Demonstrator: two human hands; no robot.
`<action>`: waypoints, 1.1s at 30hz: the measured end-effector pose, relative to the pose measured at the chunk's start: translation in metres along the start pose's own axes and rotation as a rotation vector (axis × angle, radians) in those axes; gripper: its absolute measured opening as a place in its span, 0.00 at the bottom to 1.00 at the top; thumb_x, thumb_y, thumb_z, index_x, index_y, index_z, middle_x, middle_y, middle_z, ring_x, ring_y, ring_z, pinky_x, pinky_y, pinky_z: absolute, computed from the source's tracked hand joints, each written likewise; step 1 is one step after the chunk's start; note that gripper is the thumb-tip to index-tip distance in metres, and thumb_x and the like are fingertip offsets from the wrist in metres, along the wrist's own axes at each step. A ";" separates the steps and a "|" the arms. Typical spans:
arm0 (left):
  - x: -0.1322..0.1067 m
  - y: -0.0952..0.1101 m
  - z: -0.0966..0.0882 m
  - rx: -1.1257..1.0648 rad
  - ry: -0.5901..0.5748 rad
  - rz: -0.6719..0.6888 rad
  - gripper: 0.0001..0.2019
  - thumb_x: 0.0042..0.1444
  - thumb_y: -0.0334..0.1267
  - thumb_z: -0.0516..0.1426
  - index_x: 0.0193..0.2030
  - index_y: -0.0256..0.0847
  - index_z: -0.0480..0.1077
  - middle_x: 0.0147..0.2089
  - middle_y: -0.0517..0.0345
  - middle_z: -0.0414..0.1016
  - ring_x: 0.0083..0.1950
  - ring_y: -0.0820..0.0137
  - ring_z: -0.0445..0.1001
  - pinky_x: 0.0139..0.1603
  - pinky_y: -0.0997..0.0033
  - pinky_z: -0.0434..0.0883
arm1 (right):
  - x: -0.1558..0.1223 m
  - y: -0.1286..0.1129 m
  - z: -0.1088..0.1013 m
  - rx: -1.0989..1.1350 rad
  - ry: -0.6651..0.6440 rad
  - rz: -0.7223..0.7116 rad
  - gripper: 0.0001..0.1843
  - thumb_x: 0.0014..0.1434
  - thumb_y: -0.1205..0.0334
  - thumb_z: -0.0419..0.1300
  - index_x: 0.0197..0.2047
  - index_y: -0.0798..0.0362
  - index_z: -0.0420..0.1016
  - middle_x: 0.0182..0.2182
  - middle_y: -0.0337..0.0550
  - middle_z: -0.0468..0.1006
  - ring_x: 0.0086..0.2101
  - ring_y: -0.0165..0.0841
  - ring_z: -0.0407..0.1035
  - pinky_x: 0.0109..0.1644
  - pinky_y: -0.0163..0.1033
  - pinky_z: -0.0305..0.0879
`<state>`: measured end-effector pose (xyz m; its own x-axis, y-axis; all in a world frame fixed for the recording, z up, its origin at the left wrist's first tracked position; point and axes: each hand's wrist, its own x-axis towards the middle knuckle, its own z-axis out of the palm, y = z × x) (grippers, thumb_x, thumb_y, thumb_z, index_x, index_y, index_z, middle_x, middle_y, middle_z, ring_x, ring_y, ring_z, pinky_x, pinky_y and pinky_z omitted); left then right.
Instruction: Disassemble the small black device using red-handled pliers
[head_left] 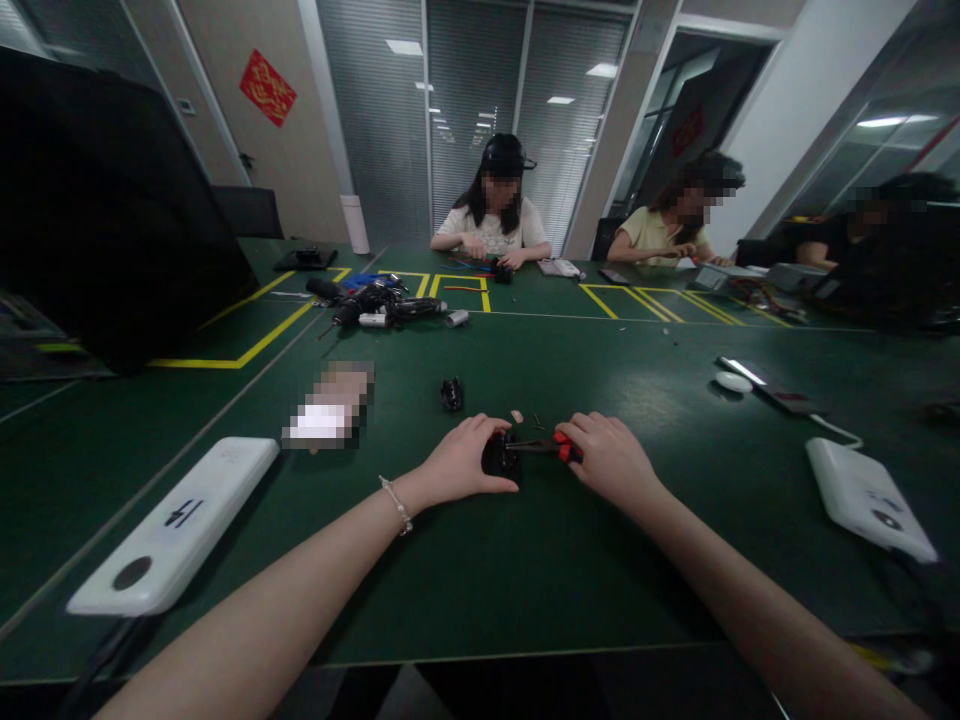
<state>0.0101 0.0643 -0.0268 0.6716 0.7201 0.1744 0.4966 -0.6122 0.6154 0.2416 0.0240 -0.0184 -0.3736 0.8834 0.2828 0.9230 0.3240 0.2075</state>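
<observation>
My left hand (466, 460) grips a small black part (495, 458) between thumb and fingers, low over the green table. My right hand (609, 452) is wrapped round the red handles of a pair of pliers (568, 448). The dark jaws of the pliers reach left to the black part; whether they clamp anything is too small to tell. Just beyond my left hand lies a black coiled piece (451, 394). Some small bits, one of them a pale chip (517, 416), lie beyond the pliers.
White power banks (187, 520) (870, 495) lie at left and right. A blurred-out phone-like object (330, 405) is left of centre. Tangled tools and cables (382, 300) are farther back. A large dark screen (112, 210) stands at left. Several people sit across the table (420, 600).
</observation>
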 end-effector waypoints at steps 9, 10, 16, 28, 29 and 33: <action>0.001 -0.002 0.002 0.006 0.019 0.021 0.34 0.37 0.52 0.63 0.51 0.44 0.59 0.47 0.53 0.64 0.47 0.58 0.65 0.46 0.57 0.64 | 0.000 0.000 0.000 -0.005 -0.015 -0.005 0.18 0.44 0.66 0.56 0.41 0.52 0.69 0.36 0.44 0.72 0.35 0.36 0.62 0.37 0.41 0.57; 0.001 -0.002 0.002 0.006 0.019 0.021 0.34 0.37 0.51 0.63 0.51 0.44 0.59 0.47 0.53 0.64 0.47 0.58 0.65 0.46 0.58 0.64 | 0.000 0.000 0.000 -0.007 -0.019 -0.002 0.17 0.44 0.67 0.56 0.41 0.52 0.70 0.36 0.44 0.72 0.35 0.36 0.63 0.37 0.41 0.57; 0.001 -0.003 0.003 0.001 0.014 0.013 0.34 0.37 0.51 0.63 0.52 0.44 0.59 0.47 0.53 0.64 0.47 0.58 0.65 0.45 0.57 0.65 | 0.000 -0.001 -0.001 -0.029 -0.015 0.003 0.16 0.44 0.67 0.57 0.39 0.53 0.70 0.35 0.43 0.72 0.34 0.36 0.62 0.37 0.40 0.56; 0.001 -0.002 0.001 -0.004 0.005 0.007 0.35 0.37 0.52 0.62 0.52 0.44 0.58 0.47 0.53 0.64 0.47 0.58 0.65 0.45 0.58 0.65 | 0.000 -0.002 -0.005 -0.045 -0.018 -0.003 0.17 0.44 0.68 0.57 0.41 0.54 0.70 0.36 0.44 0.72 0.35 0.36 0.62 0.38 0.41 0.56; 0.000 -0.002 0.001 -0.003 0.004 0.007 0.35 0.37 0.52 0.62 0.52 0.44 0.58 0.47 0.53 0.64 0.47 0.58 0.65 0.45 0.58 0.65 | 0.001 -0.001 -0.004 -0.028 -0.030 0.006 0.17 0.44 0.67 0.57 0.41 0.54 0.70 0.36 0.44 0.72 0.35 0.36 0.62 0.37 0.40 0.56; 0.000 -0.001 0.001 0.003 0.013 0.014 0.35 0.37 0.51 0.63 0.52 0.44 0.59 0.47 0.53 0.64 0.46 0.59 0.65 0.45 0.58 0.65 | 0.001 0.000 -0.001 0.000 -0.050 0.014 0.16 0.44 0.67 0.57 0.40 0.54 0.70 0.34 0.43 0.72 0.34 0.35 0.62 0.37 0.40 0.56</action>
<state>0.0103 0.0650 -0.0286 0.6709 0.7160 0.1929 0.4891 -0.6228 0.6106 0.2408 0.0243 -0.0174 -0.3555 0.9037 0.2387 0.9281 0.3113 0.2041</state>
